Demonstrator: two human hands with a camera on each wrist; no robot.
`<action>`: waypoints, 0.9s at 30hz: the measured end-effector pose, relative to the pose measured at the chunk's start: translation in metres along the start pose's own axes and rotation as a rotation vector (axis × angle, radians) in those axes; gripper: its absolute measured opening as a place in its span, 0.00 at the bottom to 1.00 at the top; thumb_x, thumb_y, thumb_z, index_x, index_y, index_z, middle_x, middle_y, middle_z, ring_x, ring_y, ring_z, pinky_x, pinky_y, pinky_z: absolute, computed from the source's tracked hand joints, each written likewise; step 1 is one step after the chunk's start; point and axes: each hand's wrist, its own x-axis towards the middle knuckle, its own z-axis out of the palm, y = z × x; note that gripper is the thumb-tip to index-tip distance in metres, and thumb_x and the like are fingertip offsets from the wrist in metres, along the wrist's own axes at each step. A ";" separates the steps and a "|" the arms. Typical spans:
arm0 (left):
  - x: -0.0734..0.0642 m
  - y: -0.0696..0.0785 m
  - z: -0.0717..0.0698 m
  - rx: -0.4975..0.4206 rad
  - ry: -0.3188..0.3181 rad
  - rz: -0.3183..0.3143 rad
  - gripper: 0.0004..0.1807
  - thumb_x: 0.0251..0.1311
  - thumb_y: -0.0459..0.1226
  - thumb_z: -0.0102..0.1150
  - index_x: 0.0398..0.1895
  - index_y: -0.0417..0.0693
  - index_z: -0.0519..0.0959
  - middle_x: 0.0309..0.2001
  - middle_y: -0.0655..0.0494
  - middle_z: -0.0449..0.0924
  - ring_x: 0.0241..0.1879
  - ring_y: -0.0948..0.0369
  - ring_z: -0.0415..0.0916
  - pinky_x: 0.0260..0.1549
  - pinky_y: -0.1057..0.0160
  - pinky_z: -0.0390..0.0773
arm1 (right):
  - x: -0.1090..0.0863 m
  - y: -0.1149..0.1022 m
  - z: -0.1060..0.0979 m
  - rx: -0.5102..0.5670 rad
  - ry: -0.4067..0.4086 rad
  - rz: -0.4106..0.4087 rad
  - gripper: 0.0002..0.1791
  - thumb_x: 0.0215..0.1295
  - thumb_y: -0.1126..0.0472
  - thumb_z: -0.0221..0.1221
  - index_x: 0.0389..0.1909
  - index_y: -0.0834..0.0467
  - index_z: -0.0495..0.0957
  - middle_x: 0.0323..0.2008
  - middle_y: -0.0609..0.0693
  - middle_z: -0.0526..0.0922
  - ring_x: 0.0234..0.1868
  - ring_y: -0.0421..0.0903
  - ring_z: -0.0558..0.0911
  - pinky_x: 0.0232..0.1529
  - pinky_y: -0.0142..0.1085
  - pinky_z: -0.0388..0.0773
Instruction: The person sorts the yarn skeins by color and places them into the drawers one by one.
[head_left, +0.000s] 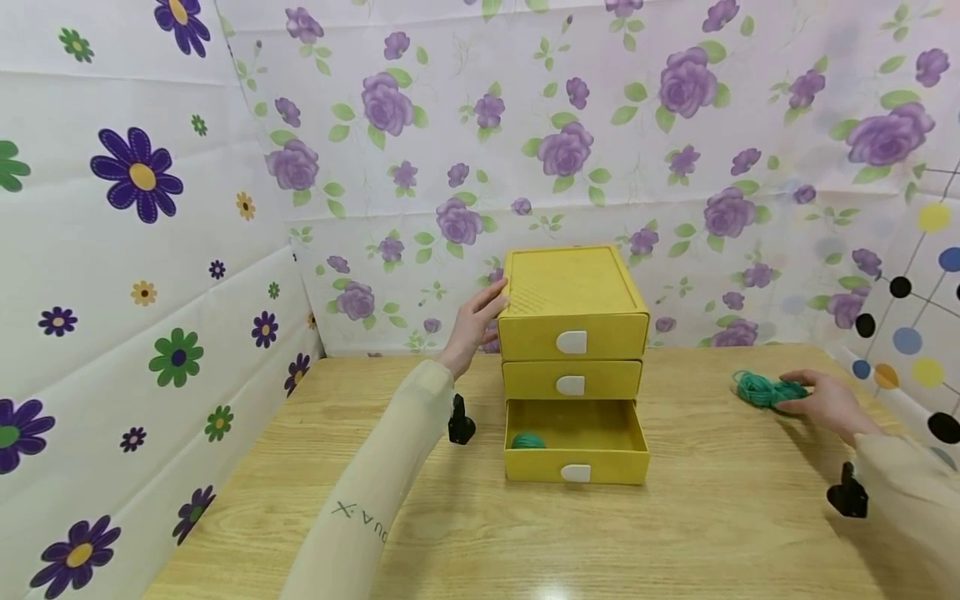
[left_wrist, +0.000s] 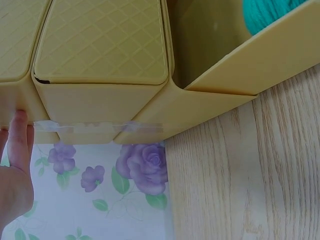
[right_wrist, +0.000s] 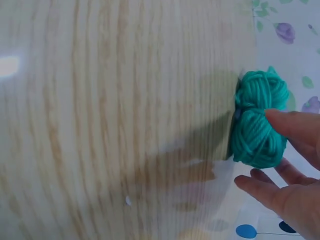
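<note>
A small yellow drawer unit (head_left: 573, 337) with three drawers stands on the table, its bottom drawer (head_left: 576, 473) pulled out. Inside that drawer, at the left, lies a ball of green yarn (head_left: 528, 440), partly hidden by the drawer front. My left hand (head_left: 477, 321) rests against the unit's upper left side with its fingers (left_wrist: 19, 137) extended. Off to the right, my right hand (head_left: 823, 407) pinches one end of a green yarn skein (head_left: 763, 389). In the right wrist view the thumb (right_wrist: 290, 125) lies on the skein (right_wrist: 259, 135), which is drawn in at its middle.
The wood-grain table (head_left: 570, 542) runs up to a flowered cloth (head_left: 420, 275) behind and a daisy-patterned cloth (head_left: 142, 300) at the left. A dotted cloth (head_left: 918, 333) borders the right side. Black wrist devices (head_left: 461, 423) hang below both forearms.
</note>
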 end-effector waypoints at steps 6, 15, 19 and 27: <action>-0.001 0.000 -0.001 -0.004 0.000 0.012 0.26 0.63 0.48 0.51 0.65 0.59 0.64 0.63 0.61 0.59 0.55 0.60 0.63 0.47 0.51 0.68 | 0.002 0.001 0.003 -0.100 0.107 -0.036 0.22 0.51 0.68 0.62 0.43 0.79 0.69 0.38 0.75 0.71 0.37 0.68 0.71 0.33 0.54 0.70; -0.002 -0.001 -0.001 -0.008 -0.011 0.008 0.27 0.62 0.48 0.51 0.65 0.59 0.64 0.63 0.62 0.59 0.56 0.60 0.62 0.47 0.50 0.67 | -0.006 0.000 0.002 -0.132 0.204 -0.074 0.14 0.48 0.72 0.60 0.34 0.79 0.73 0.27 0.66 0.76 0.29 0.61 0.74 0.28 0.47 0.70; -0.002 -0.002 0.000 -0.010 -0.008 0.005 0.27 0.62 0.49 0.51 0.65 0.59 0.64 0.63 0.62 0.59 0.56 0.60 0.63 0.48 0.50 0.67 | -0.009 0.000 -0.001 -0.123 0.209 -0.074 0.13 0.50 0.71 0.60 0.35 0.78 0.74 0.28 0.65 0.77 0.29 0.57 0.74 0.27 0.43 0.70; -0.001 -0.001 0.000 -0.003 -0.002 0.005 0.26 0.62 0.48 0.51 0.65 0.60 0.65 0.63 0.62 0.59 0.56 0.61 0.63 0.47 0.51 0.68 | -0.014 -0.013 -0.008 -0.066 0.179 -0.076 0.14 0.53 0.70 0.60 0.38 0.76 0.74 0.30 0.63 0.78 0.29 0.54 0.76 0.23 0.38 0.72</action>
